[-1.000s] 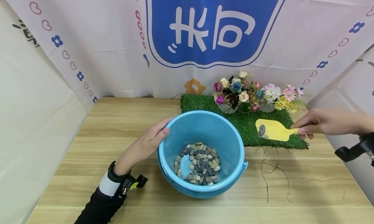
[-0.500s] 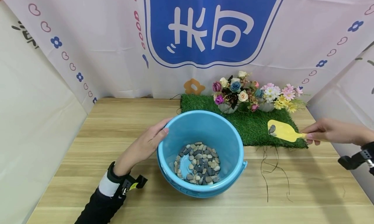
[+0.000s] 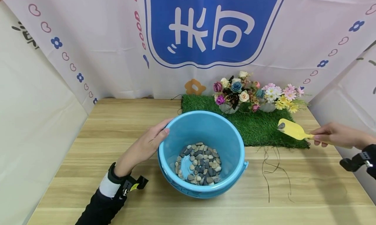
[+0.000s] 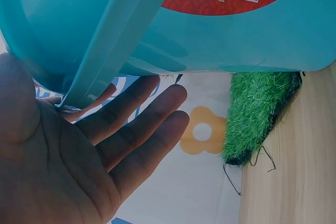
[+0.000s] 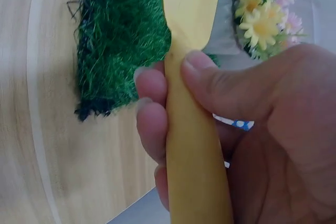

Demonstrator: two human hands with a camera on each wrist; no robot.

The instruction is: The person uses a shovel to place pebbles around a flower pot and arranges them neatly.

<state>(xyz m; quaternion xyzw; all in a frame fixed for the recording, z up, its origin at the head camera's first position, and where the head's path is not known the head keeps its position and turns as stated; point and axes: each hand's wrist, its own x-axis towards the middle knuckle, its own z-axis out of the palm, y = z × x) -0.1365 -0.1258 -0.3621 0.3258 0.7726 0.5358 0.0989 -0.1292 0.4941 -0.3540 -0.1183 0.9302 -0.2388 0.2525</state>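
A blue bucket [image 3: 202,130] stands on the wooden table with many smooth pebbles [image 3: 202,163] on its bottom. My left hand [image 3: 147,143] holds its left rim, thumb over the edge and fingers outside. In the left wrist view those fingers stretch along the bucket's outer wall [image 4: 241,40]. To the right, my right hand [image 3: 337,135] grips the handle of a yellow toy shovel [image 3: 293,130], thumb on top and fingers curled round it. One or more dark pebbles [image 3: 281,125] lie at the blade's tip, above the grass mat's right part.
Behind the bucket lies a green artificial grass mat [image 3: 258,130] bearing two pots of artificial flowers [image 3: 235,91]. Loose dark threads [image 3: 267,172] trail from the mat's front edge across the table [image 3: 117,117]. A printed cloth [image 3: 117,55] hangs behind.
My right hand has carried the shovel to the right, away from the bucket, and its blade has tilted with the pebbles near the tip. My left hand has stayed on the bucket.
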